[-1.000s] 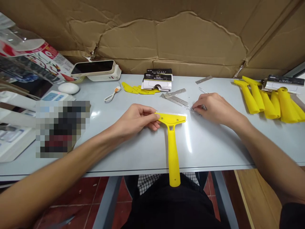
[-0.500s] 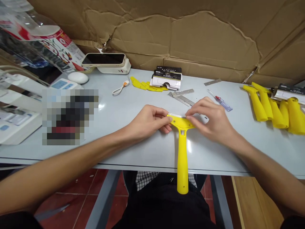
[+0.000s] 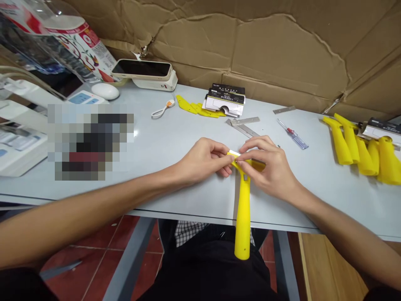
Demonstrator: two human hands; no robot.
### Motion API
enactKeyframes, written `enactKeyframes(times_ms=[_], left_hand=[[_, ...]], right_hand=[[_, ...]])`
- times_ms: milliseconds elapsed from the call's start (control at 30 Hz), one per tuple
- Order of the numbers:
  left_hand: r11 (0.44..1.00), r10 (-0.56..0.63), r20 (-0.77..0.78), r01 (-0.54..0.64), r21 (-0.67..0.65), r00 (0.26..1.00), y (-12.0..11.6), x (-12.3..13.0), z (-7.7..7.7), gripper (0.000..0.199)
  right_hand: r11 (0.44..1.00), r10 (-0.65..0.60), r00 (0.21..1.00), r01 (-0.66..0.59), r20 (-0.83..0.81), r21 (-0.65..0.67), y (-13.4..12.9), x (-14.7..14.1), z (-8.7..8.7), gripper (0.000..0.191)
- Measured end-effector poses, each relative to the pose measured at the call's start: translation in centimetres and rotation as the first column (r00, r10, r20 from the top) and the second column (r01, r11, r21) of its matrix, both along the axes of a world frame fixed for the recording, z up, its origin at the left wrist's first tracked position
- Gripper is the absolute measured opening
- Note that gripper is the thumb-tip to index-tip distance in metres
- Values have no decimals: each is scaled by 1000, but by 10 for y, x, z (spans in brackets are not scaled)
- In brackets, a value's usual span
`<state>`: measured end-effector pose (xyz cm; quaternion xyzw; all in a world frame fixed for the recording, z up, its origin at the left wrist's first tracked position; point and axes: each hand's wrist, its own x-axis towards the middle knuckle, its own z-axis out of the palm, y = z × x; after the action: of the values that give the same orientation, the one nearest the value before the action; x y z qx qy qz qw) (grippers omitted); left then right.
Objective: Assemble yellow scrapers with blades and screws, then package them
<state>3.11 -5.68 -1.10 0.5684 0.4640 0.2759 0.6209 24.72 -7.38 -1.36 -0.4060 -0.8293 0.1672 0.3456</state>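
Brown cardboard (image 3: 266, 50) rose behind the table (image 3: 175, 138), creased, with a long wavy ridge across it, a vertical fold near the middle and torn spots low on either side. The tabletop was pale blue-grey and glossy, catching a small white glare at left; a dark line ran along its front edge. Below stood slanting grey-blue legs (image 3: 128, 259). The floor (image 3: 94, 259) was red tile with pale joints, dimmer under the table. At lower right lay a wooden board (image 3: 332, 267) with visible grain.
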Motion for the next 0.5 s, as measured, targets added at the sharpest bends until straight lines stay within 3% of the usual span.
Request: enactKeyframes(times_ms=[300,500], left_hand=[[1000,2,-13,-2,-6,1000,1,0,4,12],[1000,8,-12,-8,-12,1000,1,0,6,14]], right_hand=[[998,-15,997,9,80,67,2,4,-2,22],[988,26,986,-50,164,148,4,11,0,25]])
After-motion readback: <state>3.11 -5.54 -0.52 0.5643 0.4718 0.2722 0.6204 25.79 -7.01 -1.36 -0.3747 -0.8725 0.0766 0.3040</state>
